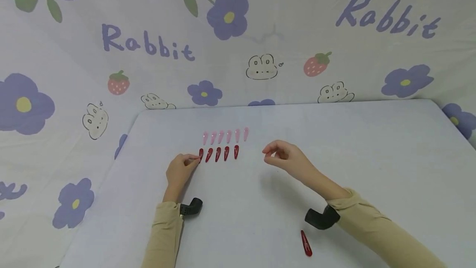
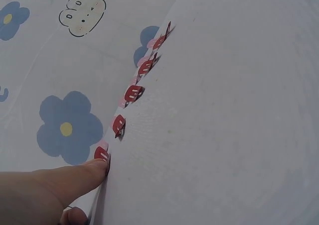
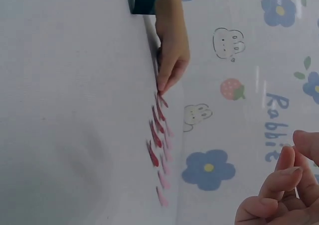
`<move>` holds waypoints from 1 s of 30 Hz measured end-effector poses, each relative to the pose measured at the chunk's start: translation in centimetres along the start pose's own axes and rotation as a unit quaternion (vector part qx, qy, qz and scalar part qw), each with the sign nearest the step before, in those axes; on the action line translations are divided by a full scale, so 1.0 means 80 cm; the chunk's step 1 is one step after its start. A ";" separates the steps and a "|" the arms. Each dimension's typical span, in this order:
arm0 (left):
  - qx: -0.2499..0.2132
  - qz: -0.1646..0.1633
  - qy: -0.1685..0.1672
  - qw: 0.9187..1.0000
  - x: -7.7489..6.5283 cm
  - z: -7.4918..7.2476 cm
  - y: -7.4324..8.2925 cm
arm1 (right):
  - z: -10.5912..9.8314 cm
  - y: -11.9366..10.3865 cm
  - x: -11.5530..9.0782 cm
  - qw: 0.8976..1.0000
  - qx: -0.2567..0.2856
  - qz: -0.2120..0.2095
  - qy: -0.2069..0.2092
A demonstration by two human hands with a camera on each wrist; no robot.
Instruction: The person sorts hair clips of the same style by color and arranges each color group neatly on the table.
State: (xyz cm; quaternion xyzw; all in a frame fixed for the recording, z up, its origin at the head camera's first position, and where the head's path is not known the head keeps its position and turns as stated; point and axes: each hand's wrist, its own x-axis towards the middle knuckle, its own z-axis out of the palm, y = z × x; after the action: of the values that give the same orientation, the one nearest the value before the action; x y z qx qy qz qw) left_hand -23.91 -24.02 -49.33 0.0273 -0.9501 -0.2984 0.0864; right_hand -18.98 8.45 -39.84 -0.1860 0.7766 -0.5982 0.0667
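Observation:
A row of red snap hair clips [image 1: 218,154] lies on the white table, and my left hand [image 1: 181,173] is at its left end. Its thumb and forefinger pinch the leftmost red hair clip [image 2: 101,154], partly covering it. Behind that row runs a second row of pink hair clips [image 1: 221,136]. My right hand [image 1: 288,158] hovers to the right of both rows, fingers loosely bent. No object shows between its fingertips, also in the right wrist view.
A single red hair clip [image 1: 306,243] lies near the front of the table [image 1: 238,226], below the right forearm. Black wrist cameras [image 1: 322,218] sit on both wrists. A cloth printed with flowers and rabbits [image 1: 290,24] hangs behind the table.

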 end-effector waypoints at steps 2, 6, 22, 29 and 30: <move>-0.001 -0.002 -0.001 1.000 -0.001 0.000 0.000 | -0.008 -0.002 -0.017 1.000 0.002 -0.005 0.000; -0.003 -0.003 -0.001 1.000 -0.001 0.000 0.001 | -0.024 -0.005 -0.048 0.999 -0.013 -0.034 0.012; -0.003 -0.003 0.002 1.000 -0.003 0.003 -0.004 | -0.032 0.055 -0.128 0.994 -0.048 -0.072 -0.070; -0.006 -0.001 0.004 1.000 -0.001 0.004 -0.003 | -0.023 0.080 -0.147 0.994 -0.034 -0.027 -0.102; -0.005 -0.001 0.006 1.000 0.000 0.003 -0.003 | -0.022 0.082 -0.148 0.993 -0.023 -0.030 -0.113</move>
State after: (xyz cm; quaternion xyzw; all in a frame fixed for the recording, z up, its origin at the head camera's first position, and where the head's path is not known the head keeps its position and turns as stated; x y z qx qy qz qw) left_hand -23.95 -24.09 -49.66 0.0297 -0.9482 -0.3029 0.0915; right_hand -10.00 15.81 -47.01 -0.2774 0.7717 -0.5570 0.1317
